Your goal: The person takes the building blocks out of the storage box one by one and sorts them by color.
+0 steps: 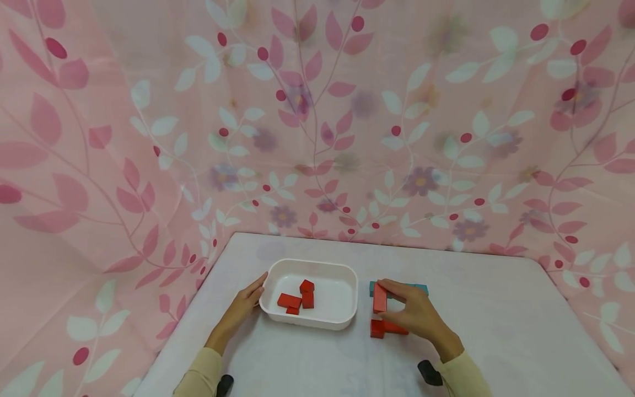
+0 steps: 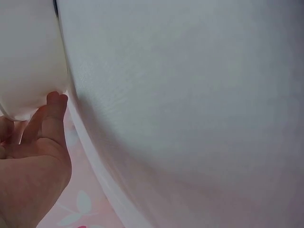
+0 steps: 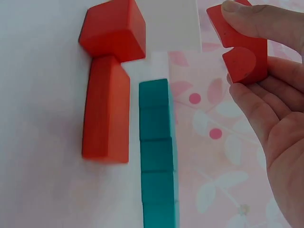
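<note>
A white tray (image 1: 342, 325) stands on the table with several red blocks (image 1: 307, 299) inside it. My left hand (image 1: 240, 309) holds the tray by its left end; in the left wrist view, fingertips (image 2: 57, 97) lie against its wall. My right hand (image 1: 414, 311) pinches a red arch block (image 3: 259, 45) with a rounded notch between thumb and fingers. It is above the table, right of the tray. Beneath it lie a red cube-like block (image 3: 111, 31) and a long red block (image 3: 107, 109), touching each other. Beyond these, teal blocks (image 3: 156, 154) form a straight row.
White cloth covers the table (image 1: 317, 364). Pink floral fabric (image 1: 317, 138) hangs behind its far edge and at the left side. The row of teal blocks is partly hidden by the right hand in the head view.
</note>
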Demonstrator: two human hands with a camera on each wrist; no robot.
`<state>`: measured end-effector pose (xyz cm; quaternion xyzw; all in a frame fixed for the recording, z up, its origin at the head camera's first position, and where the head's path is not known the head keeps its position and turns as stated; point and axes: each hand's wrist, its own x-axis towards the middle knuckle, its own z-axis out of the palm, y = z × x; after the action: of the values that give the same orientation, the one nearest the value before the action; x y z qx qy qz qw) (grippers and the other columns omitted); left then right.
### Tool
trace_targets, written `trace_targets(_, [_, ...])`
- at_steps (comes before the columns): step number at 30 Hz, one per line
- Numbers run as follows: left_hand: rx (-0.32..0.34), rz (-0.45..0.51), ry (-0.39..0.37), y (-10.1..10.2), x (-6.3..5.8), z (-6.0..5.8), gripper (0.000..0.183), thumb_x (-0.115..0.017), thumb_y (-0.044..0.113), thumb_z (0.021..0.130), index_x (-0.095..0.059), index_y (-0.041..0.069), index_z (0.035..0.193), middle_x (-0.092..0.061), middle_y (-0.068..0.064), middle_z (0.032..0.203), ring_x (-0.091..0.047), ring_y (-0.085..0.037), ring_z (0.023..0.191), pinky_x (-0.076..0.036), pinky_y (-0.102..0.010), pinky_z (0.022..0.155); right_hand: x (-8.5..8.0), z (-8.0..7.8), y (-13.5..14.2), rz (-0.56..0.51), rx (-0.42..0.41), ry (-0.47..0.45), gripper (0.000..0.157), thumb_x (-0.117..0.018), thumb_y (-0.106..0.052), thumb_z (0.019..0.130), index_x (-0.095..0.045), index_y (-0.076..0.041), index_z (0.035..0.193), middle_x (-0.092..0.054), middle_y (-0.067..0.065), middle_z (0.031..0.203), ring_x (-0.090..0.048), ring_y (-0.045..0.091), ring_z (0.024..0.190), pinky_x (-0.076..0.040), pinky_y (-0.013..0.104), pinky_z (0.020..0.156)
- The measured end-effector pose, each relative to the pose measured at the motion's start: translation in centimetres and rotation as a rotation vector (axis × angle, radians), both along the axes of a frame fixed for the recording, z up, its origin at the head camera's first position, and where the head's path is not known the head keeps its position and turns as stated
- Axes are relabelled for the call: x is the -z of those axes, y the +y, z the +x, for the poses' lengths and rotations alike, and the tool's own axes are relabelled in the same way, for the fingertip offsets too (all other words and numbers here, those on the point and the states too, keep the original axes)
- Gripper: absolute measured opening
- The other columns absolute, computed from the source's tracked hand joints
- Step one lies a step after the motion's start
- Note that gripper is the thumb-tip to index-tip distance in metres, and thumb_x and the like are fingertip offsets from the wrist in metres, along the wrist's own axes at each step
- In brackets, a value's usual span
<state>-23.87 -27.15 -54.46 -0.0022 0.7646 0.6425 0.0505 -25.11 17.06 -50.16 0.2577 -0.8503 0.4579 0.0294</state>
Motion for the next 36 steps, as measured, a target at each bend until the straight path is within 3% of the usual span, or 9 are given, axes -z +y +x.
trace_targets(5, [0.006, 0.013, 0.001, 0.0, 0.1, 0.0, 0.047, -0.042, 0.015, 0.106, -0.035, 0.015, 0.153, -0.027, -0.010, 0.158, -0.030, -0.030, 0.141, -0.033, -0.048, 0.109, 0.0, 0.5, 1.7, 0.025, 0.017, -0.004, 0.070, -0.089, -0.020, 0.071, -0.060, -0.009, 0.134, -0.061, 0.002, 0.132, -0.061, 0.018, 0.116, -0.052, 0.032, 0.090])
trace_targets(13, [0.003, 0.011, 0.006, -0.1, 0.0, 0.0, 0.047, -0.042, 0.015, 0.106, -0.035, 0.015, 0.153, -0.028, -0.010, 0.157, -0.030, -0.029, 0.141, -0.032, -0.048, 0.109, 1.2, 1.3, 4.2, 0.062, 0.071, -0.139, 0.072, -0.087, -0.013, 0.072, -0.056, -0.007, 0.136, -0.057, 0.009, 0.135, -0.059, 0.030, 0.118, -0.053, 0.034, 0.089])
trace_targets(17, [0.013, 0.010, 0.004, -0.1, 0.1, 0.0, 0.047, -0.041, 0.016, 0.106, -0.035, 0.016, 0.153, -0.026, -0.009, 0.158, -0.029, -0.029, 0.141, -0.032, -0.048, 0.110, 1.9, 1.7, 5.0, 0.091, 0.101, -0.163, 0.072, -0.088, -0.011, 0.071, -0.056, -0.007, 0.135, -0.059, 0.008, 0.132, -0.059, 0.032, 0.118, -0.054, 0.036, 0.087])
trace_targets(27, [-0.005, -0.008, -0.004, 0.1, 0.0, 0.1, 0.047, -0.042, 0.017, 0.106, -0.035, 0.016, 0.152, -0.028, -0.008, 0.157, -0.030, -0.028, 0.141, -0.032, -0.048, 0.110, 3.3, 2.1, 5.8, 0.128, 0.192, -0.282, 0.070, -0.089, -0.008, 0.066, -0.058, -0.011, 0.129, -0.060, 0.004, 0.124, -0.058, 0.029, 0.117, -0.054, 0.035, 0.089])
trace_targets(36, [0.006, -0.013, 0.013, 0.0, -0.1, 0.1, 0.048, -0.042, 0.015, 0.106, -0.034, 0.014, 0.153, -0.027, -0.009, 0.158, -0.029, -0.029, 0.141, -0.032, -0.049, 0.109, 4.4, 1.9, 5.4, 0.128, 0.203, -0.334, 0.070, -0.091, -0.008, 0.063, -0.061, -0.010, 0.126, -0.061, 0.002, 0.122, -0.059, 0.027, 0.115, -0.053, 0.038, 0.092])
